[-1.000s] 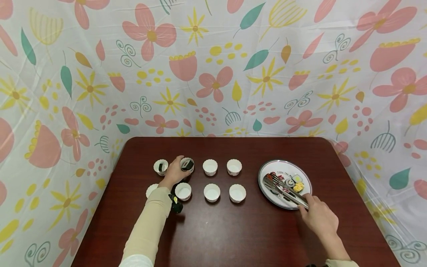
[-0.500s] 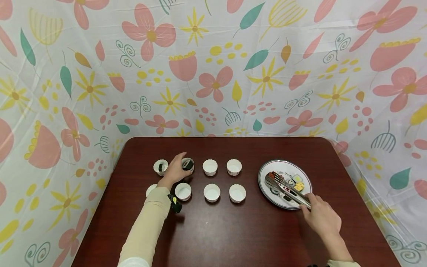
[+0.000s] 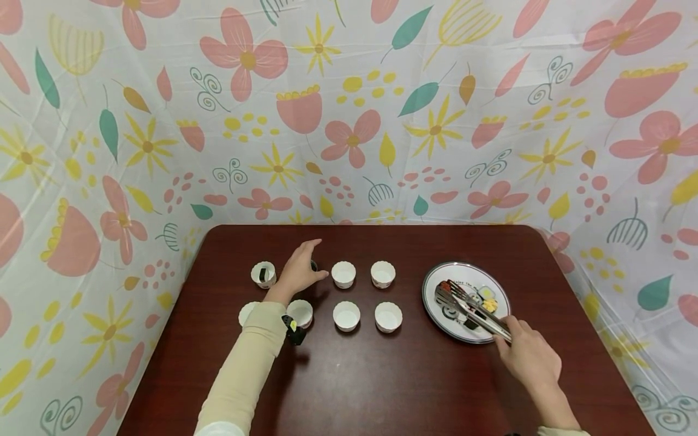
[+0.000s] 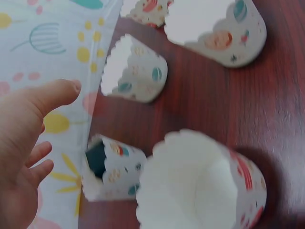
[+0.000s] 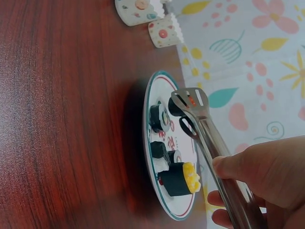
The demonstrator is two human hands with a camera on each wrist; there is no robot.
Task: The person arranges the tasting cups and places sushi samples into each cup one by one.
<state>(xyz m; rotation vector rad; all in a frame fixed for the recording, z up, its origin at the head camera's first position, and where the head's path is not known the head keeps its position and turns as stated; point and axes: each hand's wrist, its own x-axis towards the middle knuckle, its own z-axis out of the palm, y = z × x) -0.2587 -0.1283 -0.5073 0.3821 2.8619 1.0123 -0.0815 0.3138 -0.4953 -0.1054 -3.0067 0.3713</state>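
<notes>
My left hand hovers with fingers spread over the second paper cup of the back row, mostly hiding it. In the left wrist view that hand holds nothing, and a cup with a dark sushi piece stands below it. My right hand grips metal tongs by the handle. Their slotted ends overlap a red-topped sushi piece at the left of the round plate. Also on the plate are a yellow-topped sushi piece and a seaweed roll.
White paper cups stand in two rows left of the plate, among them a front-row cup and a back-row cup. The far-left back cup contains a dark sushi piece. A flowered cloth hangs behind the dark red table.
My left hand has come away from the second back-row cup, moving slightly up and right with its fingers spreading. My right hand has shifted a little right and down with the tongs.
</notes>
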